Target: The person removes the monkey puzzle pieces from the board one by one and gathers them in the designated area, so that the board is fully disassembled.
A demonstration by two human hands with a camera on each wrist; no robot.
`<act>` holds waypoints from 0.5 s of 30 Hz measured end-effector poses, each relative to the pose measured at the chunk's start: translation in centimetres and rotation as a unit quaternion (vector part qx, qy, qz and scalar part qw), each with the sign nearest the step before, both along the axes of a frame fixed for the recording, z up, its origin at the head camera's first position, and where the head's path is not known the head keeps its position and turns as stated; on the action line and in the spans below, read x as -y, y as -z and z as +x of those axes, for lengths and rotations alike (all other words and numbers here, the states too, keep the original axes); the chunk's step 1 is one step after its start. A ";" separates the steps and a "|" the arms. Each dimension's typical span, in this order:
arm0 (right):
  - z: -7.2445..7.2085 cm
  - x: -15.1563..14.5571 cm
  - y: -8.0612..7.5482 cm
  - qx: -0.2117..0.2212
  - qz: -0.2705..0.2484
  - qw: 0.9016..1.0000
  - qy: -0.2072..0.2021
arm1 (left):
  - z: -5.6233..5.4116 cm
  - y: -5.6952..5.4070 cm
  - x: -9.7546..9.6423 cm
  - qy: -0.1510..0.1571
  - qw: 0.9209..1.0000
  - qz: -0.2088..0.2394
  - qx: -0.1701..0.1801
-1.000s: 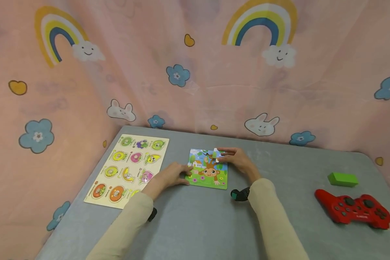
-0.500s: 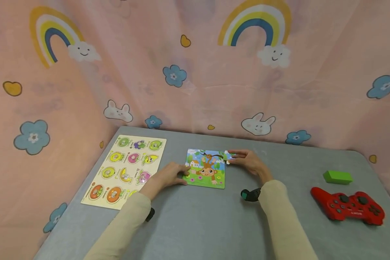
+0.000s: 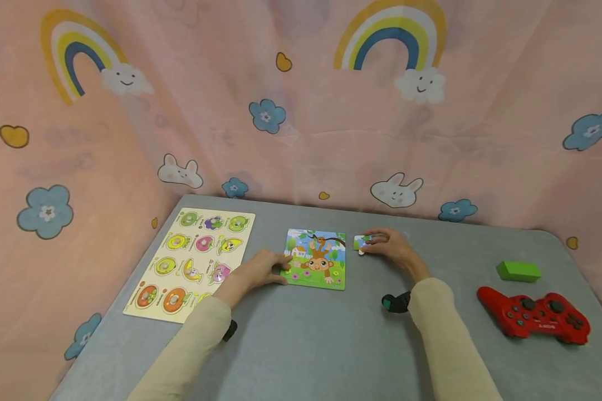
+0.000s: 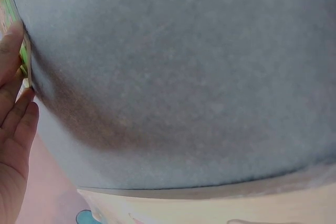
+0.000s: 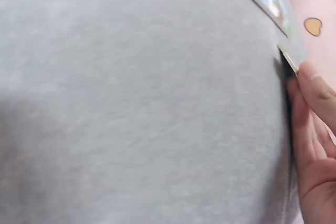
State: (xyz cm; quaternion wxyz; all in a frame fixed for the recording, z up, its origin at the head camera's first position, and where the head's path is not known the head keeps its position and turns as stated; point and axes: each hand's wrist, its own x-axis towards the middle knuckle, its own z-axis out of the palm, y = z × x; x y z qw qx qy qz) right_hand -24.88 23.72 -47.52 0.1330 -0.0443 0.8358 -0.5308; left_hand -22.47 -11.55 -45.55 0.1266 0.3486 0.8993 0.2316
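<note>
A square jigsaw puzzle [image 3: 318, 267] with a monkey picture lies near the middle of the table. My left hand [image 3: 258, 272] holds it at its left edge, thumb nearer me and fingertips on the picture. In the left wrist view, the left hand's fingers [image 4: 11, 51] pinch the puzzle's rim, mostly cut off by the frame. To the right of the puzzle, my right hand [image 3: 392, 249] pinches a small puzzle piece [image 3: 361, 243], green and blue, apart from the puzzle. The right wrist view catches this puzzle piece [image 5: 287, 60] edge-on between thumb and fingers, just above the table.
A fruit peg board [image 3: 192, 262] lies on the left of the grey table [image 3: 321, 345]. On the right are a green block [image 3: 518, 271] and a red game controller [image 3: 533, 316]. A pink patterned curtain [image 3: 321, 139] hangs behind the table and along its left.
My right hand has drawn the puzzle piece from the puzzle's upper right corner away to the right. My left hand has stayed at the puzzle's left edge. The head view has shifted slightly.
</note>
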 end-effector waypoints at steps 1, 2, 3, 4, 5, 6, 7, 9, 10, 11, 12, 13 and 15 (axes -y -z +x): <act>0.0 0.0 0.0 -0.013 0.011 1.000 0.004 | 0.0 0.0 0.0 -0.001 1.000 0.000 0.001; 0.0 0.0 0.1 -0.027 0.021 0.999 0.005 | 0.0 0.0 0.0 -0.002 1.000 0.001 0.004; 0.1 0.0 0.1 -0.040 0.028 0.999 0.006 | 0.0 0.0 0.0 -0.002 1.000 0.002 0.003; 0.0 0.0 0.2 -0.052 0.033 0.998 0.009 | 0.0 0.0 0.0 -0.001 1.000 0.003 0.003; 0.0 0.1 0.3 -0.061 0.033 0.997 0.012 | 0.0 0.0 0.0 -0.001 1.000 0.004 0.003; 0.0 0.1 0.4 -0.071 0.036 0.997 0.014 | 0.0 0.0 0.1 -0.001 1.000 0.004 0.003; 0.0 0.1 0.5 -0.081 0.041 0.996 0.013 | 0.0 -0.1 0.1 -0.001 1.000 0.004 0.002; -0.1 0.2 0.6 -0.095 0.052 0.994 0.015 | 0.0 0.0 0.1 -0.002 1.000 0.001 0.001; -0.1 0.3 0.7 -0.099 0.055 0.993 0.016 | 0.0 0.0 0.1 -0.002 1.000 -0.001 0.002; -0.1 0.3 0.7 -0.103 0.060 0.993 0.016 | 0.0 0.0 0.1 -0.003 1.000 -0.003 0.002; -0.1 0.3 0.8 -0.104 0.063 0.992 0.015 | 0.0 0.0 0.1 -0.005 1.000 -0.006 0.003; -0.1 0.3 0.8 -0.106 0.064 0.992 0.015 | 0.0 0.0 0.1 -0.005 1.000 -0.008 0.001; -0.1 0.3 0.7 -0.106 0.065 0.992 0.016 | 0.1 0.0 0.0 -0.008 1.000 -0.011 0.005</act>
